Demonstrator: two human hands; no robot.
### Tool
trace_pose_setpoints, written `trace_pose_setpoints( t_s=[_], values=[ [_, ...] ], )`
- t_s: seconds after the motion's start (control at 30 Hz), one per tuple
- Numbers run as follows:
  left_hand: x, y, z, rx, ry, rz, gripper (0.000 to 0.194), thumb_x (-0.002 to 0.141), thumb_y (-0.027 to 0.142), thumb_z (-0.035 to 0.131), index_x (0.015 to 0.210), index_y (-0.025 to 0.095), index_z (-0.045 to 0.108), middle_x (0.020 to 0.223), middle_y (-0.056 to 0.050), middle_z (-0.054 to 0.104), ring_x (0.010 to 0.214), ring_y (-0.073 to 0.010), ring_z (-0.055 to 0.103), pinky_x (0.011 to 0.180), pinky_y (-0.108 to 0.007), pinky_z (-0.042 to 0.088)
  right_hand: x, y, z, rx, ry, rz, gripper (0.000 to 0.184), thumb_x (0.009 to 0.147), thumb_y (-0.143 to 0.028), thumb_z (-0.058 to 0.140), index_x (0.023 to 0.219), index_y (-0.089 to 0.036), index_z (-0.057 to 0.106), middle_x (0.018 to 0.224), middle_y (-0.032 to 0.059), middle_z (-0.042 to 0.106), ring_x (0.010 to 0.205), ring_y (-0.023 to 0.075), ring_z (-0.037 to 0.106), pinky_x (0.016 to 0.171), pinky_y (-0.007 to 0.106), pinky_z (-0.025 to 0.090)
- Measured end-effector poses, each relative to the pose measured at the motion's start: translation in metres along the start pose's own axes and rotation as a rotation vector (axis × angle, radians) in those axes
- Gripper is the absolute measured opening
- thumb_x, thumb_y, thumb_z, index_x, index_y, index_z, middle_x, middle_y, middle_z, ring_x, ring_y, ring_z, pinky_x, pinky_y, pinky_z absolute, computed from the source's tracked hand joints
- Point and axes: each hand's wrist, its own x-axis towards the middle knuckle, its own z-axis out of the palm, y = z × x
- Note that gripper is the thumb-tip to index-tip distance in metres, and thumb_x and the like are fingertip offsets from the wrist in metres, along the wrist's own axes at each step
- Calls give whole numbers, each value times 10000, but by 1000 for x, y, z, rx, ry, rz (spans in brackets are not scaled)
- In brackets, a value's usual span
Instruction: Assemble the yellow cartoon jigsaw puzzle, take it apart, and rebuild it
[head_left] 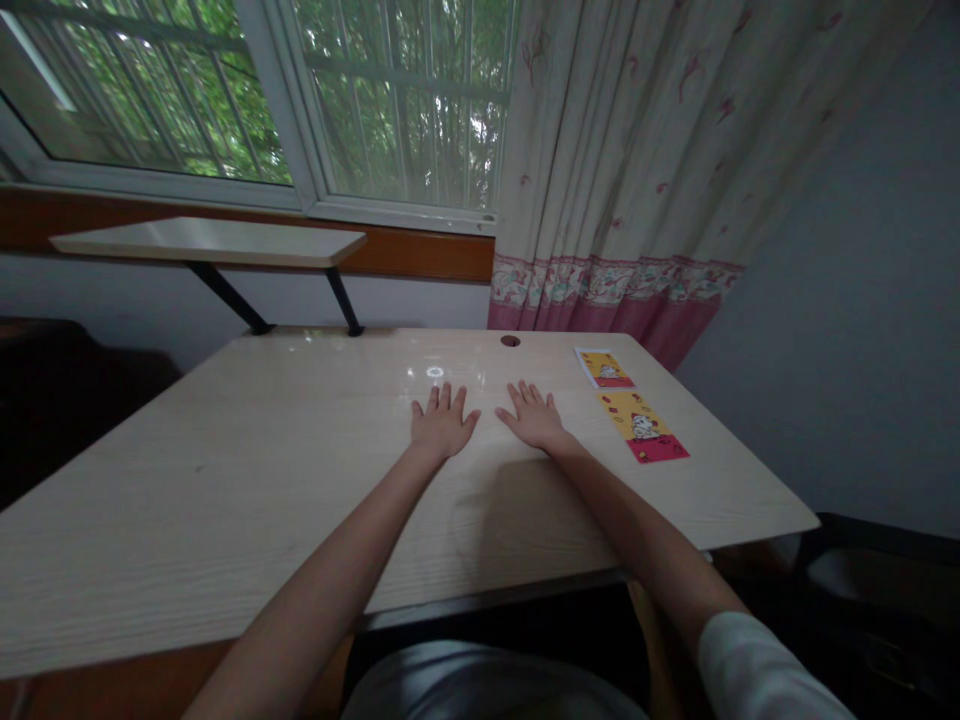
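My left hand [442, 422] lies palm down on the pale wooden desk [300, 470], fingers spread and holding nothing. Beside it, a short gap to the right, my right hand [532, 415] rests flat in the same way, also empty. To the right of that hand are two yellow-and-red printed items, each with a white cartoon animal. The smaller one [606, 369] sits farther back, over a white edge of what looks like paper. Nearer to me lies the larger card or sheet [643, 427].
A raised shelf [217, 240] on black legs stands at the desk's back left. Behind my hands is a round brown cable hole [510, 341]. A patterned curtain [592, 180] hangs at the back right, beside a barred window [405, 100]. A dark chair [885, 590] is at the right.
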Motion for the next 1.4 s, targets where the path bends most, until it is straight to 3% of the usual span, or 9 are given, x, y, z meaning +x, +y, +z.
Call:
trace_pose_setpoints(
  t_s=[1.4],
  values=[
    [5, -7, 7, 15, 30, 46, 656, 883, 563, 153, 1417, 197, 255, 1484, -142, 214, 1352, -343, 170, 1015, -584, 203, 6, -1, 5, -17, 3, 3, 738, 855, -650, 145, 1448, -212, 110, 1516, 65, 65, 1387, 249, 57, 1087, 503, 53]
  ],
)
